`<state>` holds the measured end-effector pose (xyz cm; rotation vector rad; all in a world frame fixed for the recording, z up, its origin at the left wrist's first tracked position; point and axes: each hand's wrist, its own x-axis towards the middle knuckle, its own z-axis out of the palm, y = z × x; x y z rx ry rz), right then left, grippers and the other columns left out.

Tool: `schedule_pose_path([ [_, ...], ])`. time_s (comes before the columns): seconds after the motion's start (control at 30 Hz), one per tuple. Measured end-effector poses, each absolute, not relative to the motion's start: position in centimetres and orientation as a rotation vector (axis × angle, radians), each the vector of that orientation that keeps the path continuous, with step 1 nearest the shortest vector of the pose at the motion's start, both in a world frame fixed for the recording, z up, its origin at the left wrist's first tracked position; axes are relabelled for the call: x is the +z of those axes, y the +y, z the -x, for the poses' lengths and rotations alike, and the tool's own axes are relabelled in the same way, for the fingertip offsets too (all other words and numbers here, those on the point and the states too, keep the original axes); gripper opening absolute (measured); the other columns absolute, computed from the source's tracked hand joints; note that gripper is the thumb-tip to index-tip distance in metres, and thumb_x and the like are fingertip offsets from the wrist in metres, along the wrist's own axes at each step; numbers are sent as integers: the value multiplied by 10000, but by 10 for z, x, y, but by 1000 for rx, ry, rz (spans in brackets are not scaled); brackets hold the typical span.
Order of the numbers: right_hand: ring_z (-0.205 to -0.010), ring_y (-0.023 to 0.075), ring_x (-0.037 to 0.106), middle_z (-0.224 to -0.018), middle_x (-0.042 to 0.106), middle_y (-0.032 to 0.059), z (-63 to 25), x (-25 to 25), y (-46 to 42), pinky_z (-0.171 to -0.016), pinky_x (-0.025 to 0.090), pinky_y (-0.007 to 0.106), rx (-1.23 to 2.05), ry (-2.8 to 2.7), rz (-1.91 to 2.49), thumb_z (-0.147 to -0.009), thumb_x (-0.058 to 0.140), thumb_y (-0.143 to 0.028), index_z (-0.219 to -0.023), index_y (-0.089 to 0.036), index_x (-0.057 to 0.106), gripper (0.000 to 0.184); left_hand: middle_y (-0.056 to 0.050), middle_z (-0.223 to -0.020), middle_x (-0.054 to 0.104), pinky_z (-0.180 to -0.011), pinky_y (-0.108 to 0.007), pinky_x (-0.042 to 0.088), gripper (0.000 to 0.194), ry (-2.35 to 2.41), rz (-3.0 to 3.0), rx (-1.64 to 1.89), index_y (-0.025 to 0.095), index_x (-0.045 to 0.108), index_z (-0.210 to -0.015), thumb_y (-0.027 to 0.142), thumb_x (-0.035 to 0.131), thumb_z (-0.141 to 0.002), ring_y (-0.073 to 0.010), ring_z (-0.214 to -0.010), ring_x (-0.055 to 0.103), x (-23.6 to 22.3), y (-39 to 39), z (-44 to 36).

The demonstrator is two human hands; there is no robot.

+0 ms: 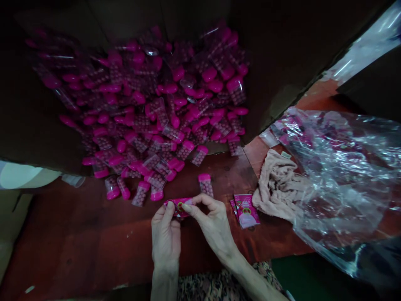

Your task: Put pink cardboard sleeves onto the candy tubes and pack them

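The left hand (166, 234) and right hand (213, 219) pinch opposite ends of a shiny, pink, oblong printed sachet (178, 210) between their fingers, a round emblem (180, 206) near its middle. It is above the reddish-brown desk (78, 234), six o'clock from heaped pink-capped clear plastic bottles (172, 133).

It looks like a small workshop: a worn reddish-brown wooden table (94, 238) carries glossy pink printed packets (247, 210), and identical pink-capped clear plastic bottles (159, 113) lie heaped by the dozen in a large dark-brown open-fronted box (278, 62).
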<state>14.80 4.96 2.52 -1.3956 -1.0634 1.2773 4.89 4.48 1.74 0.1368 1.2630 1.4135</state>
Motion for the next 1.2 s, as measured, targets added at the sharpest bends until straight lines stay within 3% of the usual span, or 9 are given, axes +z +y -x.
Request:
schedule_pose_path([
  [0.23, -628, 151, 498, -639, 564, 18, -154, 28, 48, -586, 405, 270, 697, -1490, 1362, -891, 477, -236, -696, -183, 594, 233, 2, -542, 645, -479, -192, 423, 271, 1393, -207, 1498, 128, 670, -593, 342, 814, -509, -89, -491, 541, 19, 45, -52],
  [0.4, -854, 278, 504, -948, 595, 124, -175, 15, 59, -743, 430, 428, 279, -1603, 1760, -864, 502, -338, -1057, -165, 580, 271, 16, -628, 667, -466, -190, 402, 227, 1362, -107, 1513, 154, 666, -701, 300, 788, -579, -82, -510, 548, 18, 48, -48],
  [0.47, -851, 308, 524, -958, 595, 164, -178, 3, 60, -728, 439, 460, 234, -1659, 1887, -854, 501, -292, -1099, -132, 572, 301, 19, -636, 667, -458, -191, 396, 218, 1349, -102, 1505, 162, 661, -722, 304, 775, -603, -80, -506, 543, 17, 49, -47],
  [0.57, -835, 298, 584, -971, 617, 184, -177, -10, 57, -690, 475, 424, 453, -1664, 1856, -858, 444, -208, -1145, -106, 552, 323, 15, -634, 666, -449, -190, 387, 226, 1336, -88, 1496, 161, 651, -716, 316, 772, -606, -79, -497, 540, 17, 50, -48],
  [0.67, -899, 266, 602, -1030, 637, 151, -178, -8, 53, -771, 479, 394, 809, -1436, 1724, -822, 501, -202, -1132, -129, 562, 325, 12, -633, 666, -444, -189, 379, 221, 1334, -86, 1493, 160, 647, -725, 306, 769, -613, -80, -493, 541, 17, 50, -49],
  [0.87, -633, 155, 601, -731, 655, 32, -191, 23, 46, -584, 491, 260, 1313, -1073, 1518, -784, 599, -345, -970, -150, 626, 271, 21, -637, 657, -446, -184, 382, 220, 1368, -92, 1525, 154, 644, -723, 295, 771, -611, -73, -499, 542, 16, 51, -49],
  [1.2, -680, 143, 582, -777, 639, 18, -185, 24, 30, -628, 491, 261, 1342, -1031, 1445, -766, 638, -310, -964, -197, 641, 229, 35, -611, 635, -441, -174, 382, 244, 1396, -115, 1554, 144, 632, -693, 291, 789, -577, -66, -502, 531, 17, 53, -54],
])
